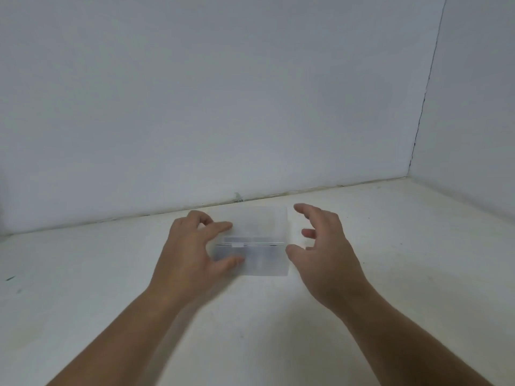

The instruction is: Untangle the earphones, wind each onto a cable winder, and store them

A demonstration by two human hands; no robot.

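Two matt, pale grey-white walls fill most of the view: a broad back wall (223,93) and a narrower side wall (479,93). They meet on the right in a thin, dark, slightly crooked corner seam (426,87). Below them lies a flat off-white worktop (418,246). Its surface is dull and faintly scuffed, with a few small dark specks and a grubby joint line where it meets the back wall.

Both bare forearms reach in from the bottom edge, the left forearm (119,338) and the right forearm (418,338), angling towards the middle.

The left hand (189,254) grips the left end of a frosted, translucent rectangular plastic box (264,260). Its thumb lies across the lower front part and its forefinger curls onto the upper part, so the end is pinched between them.

The right hand (326,254) holds nothing. Its fingers are spread and loosely bent, cupped towards the right end of the plastic box. The thumb tip is just beside the box's right edge, but motion blur hides whether it touches.

The plastic box sits on the worktop between the two hands, near the back wall. It has straight edges, softly rounded corners and cloudy, smooth walls. A bright straight line runs across its width and splits it into an upper and a lower panel. Whether the lid is raised or closed cannot be told, and what lies inside is too blurred to make out.

A small white plastic tab (237,245) sits on that line, towards the left.
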